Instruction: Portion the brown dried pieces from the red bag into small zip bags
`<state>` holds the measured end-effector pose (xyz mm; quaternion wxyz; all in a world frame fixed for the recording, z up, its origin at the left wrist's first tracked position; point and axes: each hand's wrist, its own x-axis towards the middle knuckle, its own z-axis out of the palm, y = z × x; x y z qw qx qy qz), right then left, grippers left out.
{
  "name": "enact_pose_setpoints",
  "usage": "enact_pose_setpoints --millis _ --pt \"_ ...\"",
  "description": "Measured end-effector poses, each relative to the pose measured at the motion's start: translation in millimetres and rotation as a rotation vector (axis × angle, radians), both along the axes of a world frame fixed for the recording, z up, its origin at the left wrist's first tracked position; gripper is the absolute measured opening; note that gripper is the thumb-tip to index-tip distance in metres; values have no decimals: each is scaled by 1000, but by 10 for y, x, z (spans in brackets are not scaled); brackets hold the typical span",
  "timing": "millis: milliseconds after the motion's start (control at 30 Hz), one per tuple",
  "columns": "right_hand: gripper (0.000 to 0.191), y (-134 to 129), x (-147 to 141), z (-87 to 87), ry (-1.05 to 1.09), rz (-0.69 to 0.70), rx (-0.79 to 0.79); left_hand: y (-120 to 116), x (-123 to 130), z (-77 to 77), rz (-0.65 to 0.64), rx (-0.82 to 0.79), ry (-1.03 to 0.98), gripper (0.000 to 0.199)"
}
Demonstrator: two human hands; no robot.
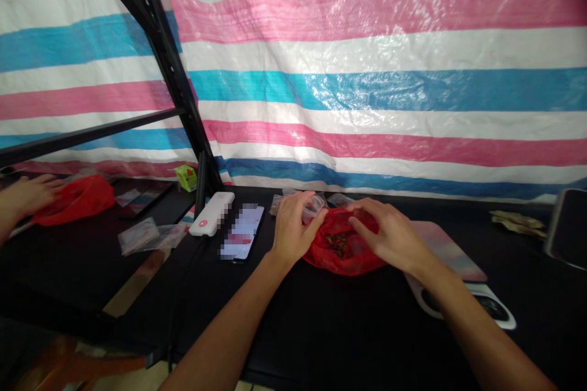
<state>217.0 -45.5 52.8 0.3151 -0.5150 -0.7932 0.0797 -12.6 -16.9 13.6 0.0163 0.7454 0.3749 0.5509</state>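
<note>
A red plastic bag point(343, 264) lies opened on the black table, with small brown dried pieces point(338, 243) inside. My left hand point(293, 226) is at the bag's left side, thumb and fingers curled around a small clear plastic bag point(313, 206) whose mouth looks rounded open. Over the right rim of the red bag is my right hand point(389, 233), thumb and fingers apart, with nothing visible between them. Its fingertips are close to the red plastic; whether they touch it I cannot tell.
A digital scale point(498, 306) sits under my right forearm. A phone point(243, 235) and a white power bank point(213, 214) lie to the left, near a green box point(186, 177). Crumpled paper point(518, 222) is at right. Another person's hand point(34, 195) touches a second red bag point(87, 198).
</note>
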Motion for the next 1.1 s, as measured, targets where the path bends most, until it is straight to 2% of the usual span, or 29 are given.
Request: enact_pose_setpoints --millis 67,133,300,433,533,667,767,900,1000,1100 --pt "28 26 72 -9 -205 -46 -79 -3 -13 -15 2 -39 -40 32" --pt "34 49 136 -36 -306 -54 -138 -5 -21 -34 -5 -95 -87 30" --pt "29 45 200 -71 -315 -29 -200 -1 -20 -22 35 -302 -81 20" --pt "29 26 159 -86 -316 -31 -169 -22 7 41 127 -452 104 17" --pt "29 42 116 -113 -339 -39 -109 -66 29 48 33 -491 276 19" --pt "10 85 89 -145 -275 24 -54 -100 49 -14 -113 -519 372 27" --pt "19 98 89 -167 -192 113 -72 -82 77 -62 -214 -561 276 30" --pt "26 76 100 -208 -128 119 -121 -16 144 -121 -327 -630 -40 33" --pt "20 48 106 -218 -136 68 -150 48 178 -177 -287 -676 -264 32" --pt "18 23 87 -199 -161 73 -164 86 184 -217 -202 -684 -348 31"
